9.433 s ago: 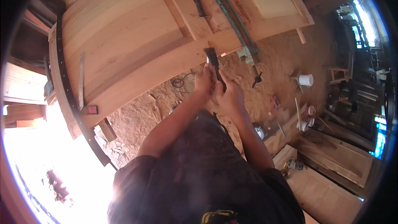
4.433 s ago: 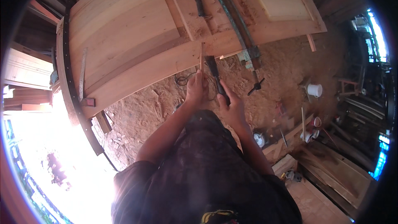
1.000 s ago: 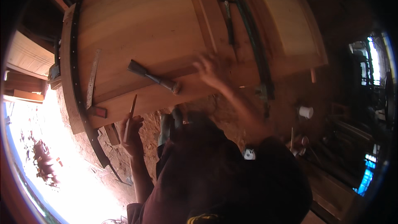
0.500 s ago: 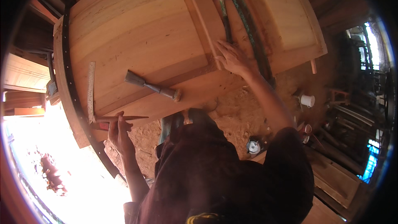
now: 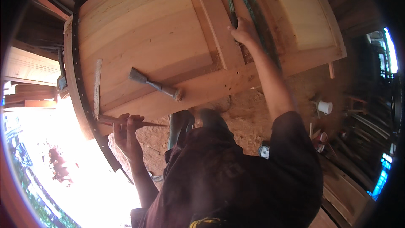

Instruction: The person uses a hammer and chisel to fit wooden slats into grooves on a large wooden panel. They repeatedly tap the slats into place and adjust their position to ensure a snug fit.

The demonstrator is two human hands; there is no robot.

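Note:
Near the front left corner of a large panelled wooden door [image 5: 143, 29], my left hand [image 5: 128, 137] pinches a thin wooden strip [image 5: 147, 124] that tapers to a point on the right. A pale ruler-like blade [image 5: 98, 86] lies on the door just beyond that hand; whether it joins anything at its near end is unclear. My right hand [image 5: 244, 31] is closed around the dark lower handle of a hammer [image 5: 230, 3], which rests on the door with its head pointing away. Between my hands lies a chisel [image 5: 155, 85], its wide blade toward the far left.
A dark metal bar with holes [image 5: 76, 55] crosses the door's left end; a greenish bar [image 5: 259, 25] crosses farther right. Below, on the dirt floor [image 5: 147, 143], are a white bucket [image 5: 325, 107] and a power tool [image 5: 264, 151]. Timber [image 5: 29, 63] is stacked at the left.
My right hand has moved from lying open on the door to closing around the hammer handle. My left hand still holds the strip, now slightly farther right. The whole view has shifted slightly.

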